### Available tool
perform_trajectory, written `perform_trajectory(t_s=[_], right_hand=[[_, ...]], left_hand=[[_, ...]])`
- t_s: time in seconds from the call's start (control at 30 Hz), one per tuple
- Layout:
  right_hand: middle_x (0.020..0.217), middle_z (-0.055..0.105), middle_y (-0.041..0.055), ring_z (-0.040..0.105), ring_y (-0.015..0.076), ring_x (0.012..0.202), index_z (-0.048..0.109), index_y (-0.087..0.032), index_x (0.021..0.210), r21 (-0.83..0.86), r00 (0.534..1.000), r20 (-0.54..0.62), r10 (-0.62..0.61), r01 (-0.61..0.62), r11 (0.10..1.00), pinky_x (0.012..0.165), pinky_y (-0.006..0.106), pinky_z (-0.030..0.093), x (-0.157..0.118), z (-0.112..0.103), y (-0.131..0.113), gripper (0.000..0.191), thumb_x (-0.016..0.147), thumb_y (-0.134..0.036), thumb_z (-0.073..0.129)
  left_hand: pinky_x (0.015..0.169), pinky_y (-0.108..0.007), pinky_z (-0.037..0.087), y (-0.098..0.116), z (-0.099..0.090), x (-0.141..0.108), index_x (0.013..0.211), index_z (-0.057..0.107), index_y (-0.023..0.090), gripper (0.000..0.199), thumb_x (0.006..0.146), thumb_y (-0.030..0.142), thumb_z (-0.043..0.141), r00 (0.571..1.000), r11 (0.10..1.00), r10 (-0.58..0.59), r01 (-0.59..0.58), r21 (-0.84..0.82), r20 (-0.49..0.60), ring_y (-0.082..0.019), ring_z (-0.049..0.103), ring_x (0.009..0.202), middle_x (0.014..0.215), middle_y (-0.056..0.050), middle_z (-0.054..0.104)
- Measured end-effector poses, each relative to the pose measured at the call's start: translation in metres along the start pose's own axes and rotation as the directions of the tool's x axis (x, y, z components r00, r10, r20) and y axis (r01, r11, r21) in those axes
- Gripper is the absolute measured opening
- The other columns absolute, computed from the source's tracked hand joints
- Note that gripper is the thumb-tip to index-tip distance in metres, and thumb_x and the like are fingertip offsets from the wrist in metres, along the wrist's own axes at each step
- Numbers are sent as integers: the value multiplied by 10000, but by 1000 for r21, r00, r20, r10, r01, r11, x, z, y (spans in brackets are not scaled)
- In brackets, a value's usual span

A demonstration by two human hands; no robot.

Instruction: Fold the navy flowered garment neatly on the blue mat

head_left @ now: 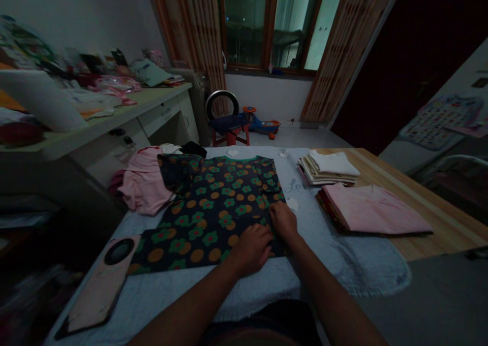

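Note:
A dark floral shirt (217, 206) with green flowers and orange dots lies spread on the table, its green-edged neckline at the far side. Its right side is partly folded inward, while the left sleeve looks bunched up. My left hand (251, 247) rests on the lower right part of the shirt, fingers bent and close together over the cloth. Just beyond it, my right hand (282, 221) is curled at the shirt's right edge, with fabric at its fingertips. The undersides of the fingers on both hands are hidden.
A light blue cloth (316, 254) covers part of the wooden table (381, 168). To the right lie a folded pink garment (377, 209) and a stack of folded white clothes (330, 164). A pink clothes pile (147, 178) and a phone (101, 285) are at left.

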State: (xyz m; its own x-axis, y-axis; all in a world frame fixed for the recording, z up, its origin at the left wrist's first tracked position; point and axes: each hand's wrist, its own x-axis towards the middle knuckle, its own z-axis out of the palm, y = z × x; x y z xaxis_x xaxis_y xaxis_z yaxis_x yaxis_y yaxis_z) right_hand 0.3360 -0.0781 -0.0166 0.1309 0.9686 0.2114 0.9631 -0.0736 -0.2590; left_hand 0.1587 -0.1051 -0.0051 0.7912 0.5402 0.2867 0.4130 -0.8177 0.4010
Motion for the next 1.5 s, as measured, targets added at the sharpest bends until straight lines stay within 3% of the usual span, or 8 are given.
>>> perform_trajectory(t_s=[0.33,0.5,0.6,0.9,1.03,1.23,1.33,1.5], right_hand=[[800,578,27,548,188,765,501,-225,841,482,964,-195,180,-66,874,722,290,416,2,5,27,233,955,-312,318],[887,589,65,534,220,901,588,-206,817,240,987,-161,-9,48,970,840,325,410,2,11,23,111,875,-280,529],[942,597,64,534,221,935,640,-213,879,168,995,-99,-31,47,985,853,320,412,3,12,20,58,839,-244,612],[917,588,81,531,230,901,588,-217,810,111,987,-131,-89,103,988,819,337,417,6,15,14,102,870,-178,515],[828,584,55,543,212,815,512,-227,797,393,958,-266,104,9,919,770,329,428,6,13,22,130,887,-248,420],[787,638,48,592,216,759,523,-225,826,621,848,-261,461,-218,753,717,317,427,5,0,43,166,824,-378,460],[856,660,82,607,231,800,561,-192,946,586,822,-295,486,-246,772,740,325,434,6,-2,50,249,802,-364,453],[914,672,98,601,231,839,620,-173,1014,449,861,-285,422,-269,852,753,319,413,6,-2,53,347,809,-242,348]], left_hand=[[899,-401,457,1,-3,1,1091,599,199,220,875,191,558,1000,1000,0,0,-10,-6,-237,532,1040,1104,-73,625],[907,-401,450,2,-3,1,1061,600,200,190,876,196,559,1000,1000,-5,5,-3,8,-235,527,1035,1092,-65,623],[911,-398,448,2,-3,1,1068,597,195,197,874,200,563,1000,1000,-7,6,7,17,-236,523,1043,1092,-65,621],[909,-394,449,2,-2,2,1047,599,196,182,869,197,562,1000,1000,-17,17,9,19,-234,520,1030,1082,-61,620],[914,-393,448,2,-3,2,1075,595,200,208,871,191,557,1000,1000,-20,20,-13,8,-232,516,1029,1084,-59,623],[915,-400,446,0,0,0,1094,591,211,230,868,189,557,1000,998,-27,27,-52,6,-238,517,1050,1105,-61,622],[918,-409,444,0,-1,0,1092,589,215,237,860,178,560,999,998,-32,32,-62,6,-242,523,1049,1113,-59,622],[912,-406,449,1,-3,1,1088,586,218,231,863,175,559,999,998,-33,33,-62,12,-241,528,1050,1112,-53,626]])
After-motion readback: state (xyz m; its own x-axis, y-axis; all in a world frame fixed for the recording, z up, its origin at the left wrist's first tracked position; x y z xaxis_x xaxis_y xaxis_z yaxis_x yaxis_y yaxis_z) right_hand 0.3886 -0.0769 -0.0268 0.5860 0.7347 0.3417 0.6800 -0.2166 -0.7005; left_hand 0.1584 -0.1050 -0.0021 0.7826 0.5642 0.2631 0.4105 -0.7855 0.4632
